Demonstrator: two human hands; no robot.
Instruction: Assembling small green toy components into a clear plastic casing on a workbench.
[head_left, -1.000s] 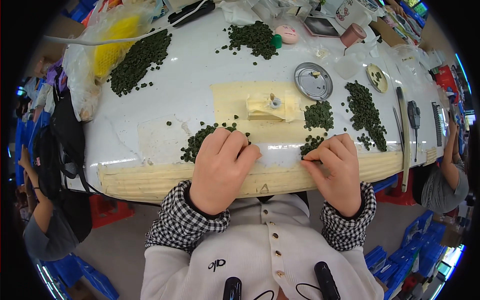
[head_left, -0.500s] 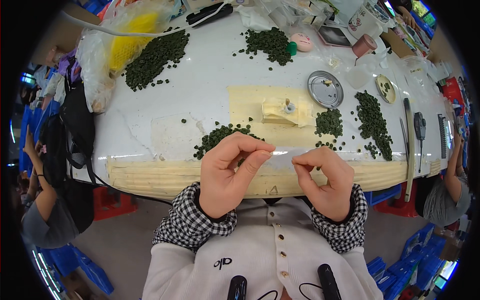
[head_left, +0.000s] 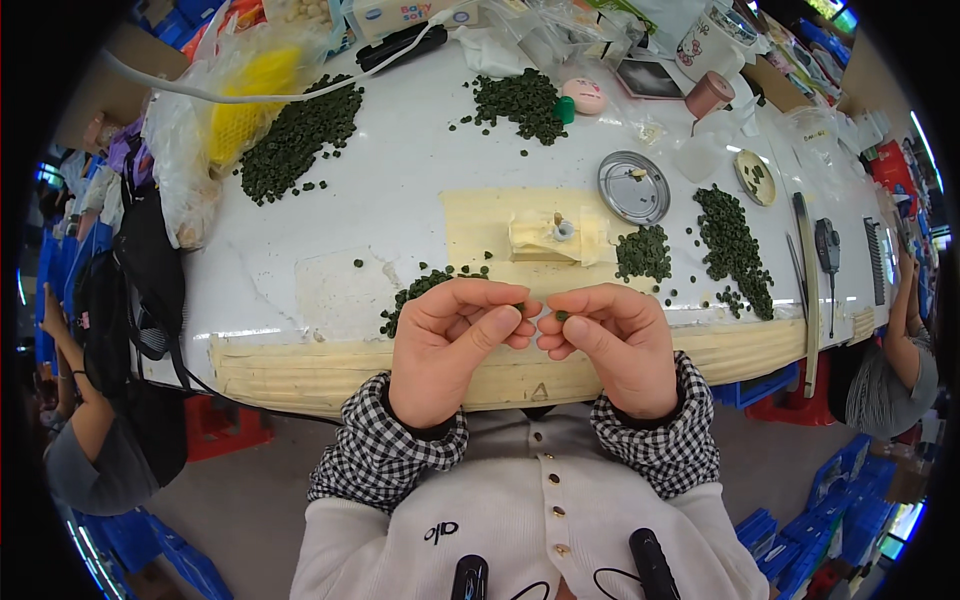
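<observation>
Above the table's front edge, my left hand (head_left: 440, 350) pinches a small dark green piece (head_left: 520, 308) between thumb and forefinger. Another small round dark green piece (head_left: 562, 316) shows in the pinch of my right hand (head_left: 627, 350). The fingertips of both hands are close together; whether they touch I cannot tell. Behind my left hand lies a pile of similar dark green pieces (head_left: 405, 300), partly hidden by it. Beyond the hands, a tape-covered block (head_left: 540, 245) with a small grey knob (head_left: 563, 230) on top sits on a yellowish sheet (head_left: 470, 215).
More dark green pieces form a small pile (head_left: 643, 253) and a larger one (head_left: 735, 245) at right, plus far piles (head_left: 300, 140). A round metal lid (head_left: 605, 190) lies behind the block. Tweezers (head_left: 797, 270) and a black handheld device (head_left: 828, 250) lie far right. A plastic bag (head_left: 185, 150) stands left.
My hands have come together, the right one moving left toward the left one. Dark green pieces now show between the fingertips of both. The whole view has shifted slightly.
</observation>
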